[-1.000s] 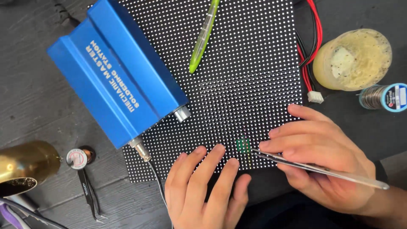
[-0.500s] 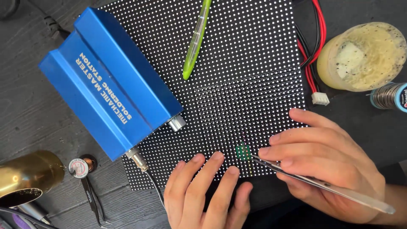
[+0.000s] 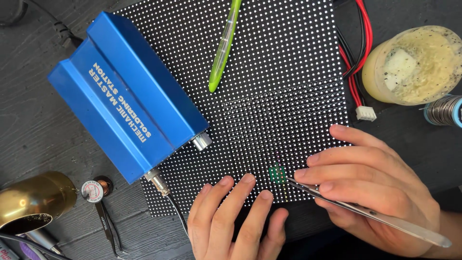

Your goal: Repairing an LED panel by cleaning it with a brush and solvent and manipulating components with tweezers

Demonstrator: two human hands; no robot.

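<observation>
A black LED matrix panel [image 3: 269, 96] covered in white dots lies on the dark table. My right hand [image 3: 375, 192] holds metal tweezers [image 3: 365, 212], and their tip touches a small green patch [image 3: 277, 174] near the panel's lower edge. My left hand [image 3: 236, 221] rests flat with its fingertips on the panel's bottom edge, just left of the green patch. It holds nothing.
A blue soldering station box [image 3: 125, 115] lies over the panel's left side. A green pen [image 3: 224, 45] rests on the panel's top. Red and black wires [image 3: 353, 58], a yellowish jar [image 3: 414, 65] and a solder spool [image 3: 445, 110] sit right. A brass holder [image 3: 33, 200] and black tweezers [image 3: 108, 226] lie left.
The view has shifted slightly, so everything sits a little lower and further right. Both hands stay at the panel's lower edge, the tweezers' tip still at the green patch.
</observation>
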